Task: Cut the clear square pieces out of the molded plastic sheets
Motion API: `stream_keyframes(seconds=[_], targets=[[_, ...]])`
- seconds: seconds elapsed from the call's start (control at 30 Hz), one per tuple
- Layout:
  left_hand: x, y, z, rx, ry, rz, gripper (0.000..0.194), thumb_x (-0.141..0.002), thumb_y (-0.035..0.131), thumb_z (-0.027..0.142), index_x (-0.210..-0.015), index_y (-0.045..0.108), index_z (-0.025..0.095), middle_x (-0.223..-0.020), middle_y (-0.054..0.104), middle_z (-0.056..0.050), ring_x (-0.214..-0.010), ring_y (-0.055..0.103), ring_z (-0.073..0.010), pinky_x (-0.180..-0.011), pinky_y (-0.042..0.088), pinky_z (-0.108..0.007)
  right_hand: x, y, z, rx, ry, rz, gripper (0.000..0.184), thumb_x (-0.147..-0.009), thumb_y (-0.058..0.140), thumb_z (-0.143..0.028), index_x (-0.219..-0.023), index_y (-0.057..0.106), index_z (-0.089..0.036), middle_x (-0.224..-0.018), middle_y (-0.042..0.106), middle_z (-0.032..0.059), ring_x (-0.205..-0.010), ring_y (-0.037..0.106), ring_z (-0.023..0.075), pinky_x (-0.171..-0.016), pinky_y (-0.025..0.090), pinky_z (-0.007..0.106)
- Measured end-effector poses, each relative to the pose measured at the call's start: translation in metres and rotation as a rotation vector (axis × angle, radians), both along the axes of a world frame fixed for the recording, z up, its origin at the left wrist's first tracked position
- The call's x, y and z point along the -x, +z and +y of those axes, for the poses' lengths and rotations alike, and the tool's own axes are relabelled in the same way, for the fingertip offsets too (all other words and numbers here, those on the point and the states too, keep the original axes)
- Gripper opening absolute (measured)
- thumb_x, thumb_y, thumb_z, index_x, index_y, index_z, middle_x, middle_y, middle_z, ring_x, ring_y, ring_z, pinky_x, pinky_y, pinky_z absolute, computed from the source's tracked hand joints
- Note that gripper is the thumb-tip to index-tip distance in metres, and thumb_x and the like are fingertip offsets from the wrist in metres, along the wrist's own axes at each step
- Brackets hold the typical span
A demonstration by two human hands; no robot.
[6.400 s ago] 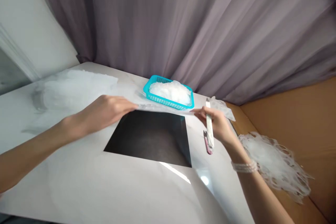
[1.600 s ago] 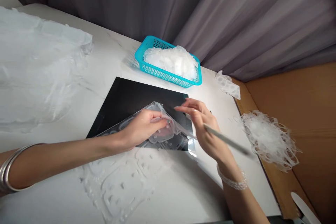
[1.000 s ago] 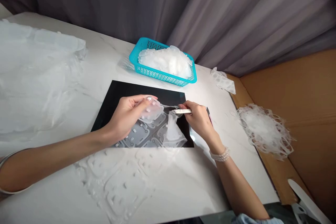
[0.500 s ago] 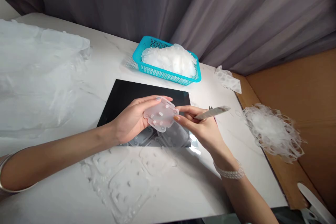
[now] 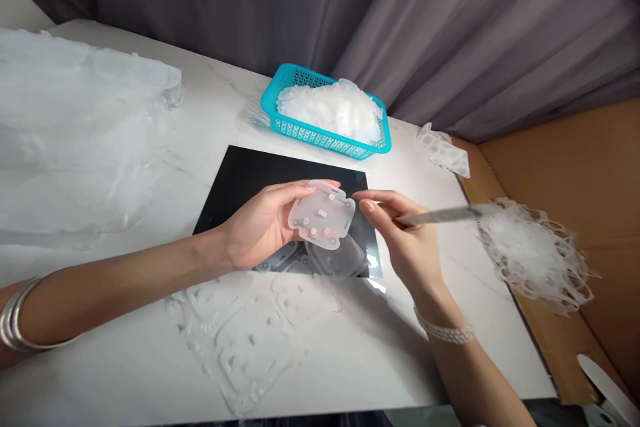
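Translucent piece (image 5: 326, 203) is pinched by the left hand (image 5: 260, 221), the right hand (image 5: 414, 243) clasping a blurred tool (image 5: 443, 215).

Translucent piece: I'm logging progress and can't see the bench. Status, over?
Left hand holding translucent piece. Right hand close beside it, contact unclear, gripping slim, blurred tool. Nearest clutter: molded sheet below, partly over black mat.

Frosted studded piece (image 5: 325, 203), tilted, seemingly above the translucent sheet (image 5: 250, 340).
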State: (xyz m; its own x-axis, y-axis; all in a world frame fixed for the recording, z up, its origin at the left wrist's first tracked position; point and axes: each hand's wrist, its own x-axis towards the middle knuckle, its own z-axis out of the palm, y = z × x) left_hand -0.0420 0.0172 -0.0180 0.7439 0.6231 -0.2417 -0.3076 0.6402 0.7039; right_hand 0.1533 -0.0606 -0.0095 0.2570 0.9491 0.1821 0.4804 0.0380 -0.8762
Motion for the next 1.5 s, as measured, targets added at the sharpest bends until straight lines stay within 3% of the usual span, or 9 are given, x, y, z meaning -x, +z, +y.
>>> stream_keyframes(seconds=[0.13, 0.23, 0.4, 0.6, 0.8, 1.03, 1.27, 1.37, 1.5], targets=[[-0.001, -0.001, 0.000, 0.045, 0.020, 0.000, 0.030, -0.092, 0.052, 0.027, -0.114, 0.070, 0.015, -0.107, 0.070, -0.010, -0.098, 0.064, -0.0242, -0.080, 0.059, -0.039, -0.004, 0.005, -0.006, -0.194, 0.265, -0.434, 0.030, -0.087, 0.060, -0.017, -0.113, 0.071, -0.026, -0.056, 0.042, -0.0060, -0.048, 0.034, 0.0091, -0.049, 0.032, 0.026], [-0.001, -0.001, 0.000, 0.076, 0.021, 0.030, 0.036, -0.092, 0.051, 0.028, -0.120, 0.066, 0.013, -0.112, 0.070, -0.014, -0.102, 0.065, -0.0262, -0.082, 0.057, -0.039, -0.006, 0.000, -0.005, -0.233, 0.435, -0.546, 0.030, -0.088, 0.060, -0.016, -0.115, 0.072, -0.024, -0.054, 0.046, -0.0053, -0.047, 0.037, 0.0098, -0.049, 0.032, 0.026], [0.003, -0.003, 0.004, 0.027, 0.048, 0.117, 0.044, -0.090, 0.058, 0.037, -0.132, 0.058, 0.022, -0.142, 0.055, -0.013, -0.130, 0.051, -0.0299, -0.096, 0.051, -0.043, -0.009, -0.011, 0.002, -0.064, 0.139, -0.172, 0.011, -0.087, 0.068, -0.030, -0.088, 0.076, -0.023, -0.051, 0.043, -0.0053, -0.048, 0.035, 0.0095, -0.049, 0.030, 0.026], [0.005, -0.007, 0.006, -0.269, -0.145, 0.234, 0.030, -0.085, 0.068, 0.035, -0.111, 0.073, 0.019, -0.116, 0.072, -0.009, -0.115, 0.062, -0.0260, -0.103, 0.043, -0.041, -0.015, -0.011, 0.010, 0.168, 0.019, 0.432, 0.023, -0.077, 0.078, -0.038, -0.069, 0.068, -0.019, -0.051, 0.026, -0.0083, -0.051, 0.021, 0.0081, -0.049, 0.016, 0.026], [0.004, -0.005, 0.003, -0.298, -0.092, 0.260, 0.025, -0.086, 0.067, 0.029, -0.107, 0.076, 0.018, -0.107, 0.075, -0.008, -0.106, 0.067, -0.0216, -0.099, 0.046, -0.035, -0.016, -0.012, 0.011, 0.196, 0.045, 0.552, 0.026, -0.077, 0.077, -0.036, -0.067, 0.062, -0.018, -0.055, 0.025, -0.0083, -0.052, 0.018, 0.0078, -0.050, 0.014, 0.027], [0.004, -0.012, 0.006, -0.290, -0.064, 0.274, 0.032, -0.087, 0.066, 0.033, -0.116, 0.072, 0.021, -0.116, 0.073, -0.008, -0.110, 0.064, -0.0221, -0.099, 0.045, -0.035, -0.017, -0.015, 0.014, 0.214, 0.041, 0.387, 0.027, -0.078, 0.074, -0.043, -0.074, 0.068, -0.017, -0.054, 0.032, -0.0071, -0.052, 0.021, 0.0085, -0.049, 0.015, 0.026], [0.004, -0.017, 0.005, -0.252, 0.107, 0.447, 0.038, -0.083, 0.065, 0.035, -0.118, 0.067, 0.022, -0.124, 0.065, -0.011, -0.111, 0.060, -0.0244, -0.083, 0.050, -0.032, -0.067, 0.017, 0.105, -0.198, -0.481, -0.411, 0.041, -0.088, 0.054, -0.046, -0.097, 0.076, -0.014, -0.084, 0.071, 0.0096, -0.070, 0.056, 0.0212, -0.064, 0.039, 0.031], [0.002, -0.022, 0.001, -0.385, 0.108, 0.549, 0.039, -0.083, 0.059, 0.030, -0.121, 0.063, 0.022, -0.122, 0.062, -0.010, -0.108, 0.060, -0.0248, -0.081, 0.050, -0.032, -0.075, 0.026, 0.161, -0.205, -0.485, -0.499, 0.043, -0.091, 0.045, -0.039, -0.108, 0.074, -0.012, -0.099, 0.074, 0.0154, -0.085, 0.062, 0.0276, -0.071, 0.041, 0.034], [0.004, -0.035, -0.001, -0.752, 0.071, 0.612, 0.047, -0.081, 0.053, 0.022, -0.127, 0.059, 0.029, -0.123, 0.059, -0.007, -0.106, 0.059, -0.0234, -0.085, 0.049, -0.034, -0.070, 0.022, 0.201, -0.116, -0.351, -0.513, 0.039, -0.088, 0.052, -0.041, -0.099, 0.076, -0.012, -0.087, 0.075, 0.0147, -0.079, 0.062, 0.0276, -0.067, 0.040, 0.031]])
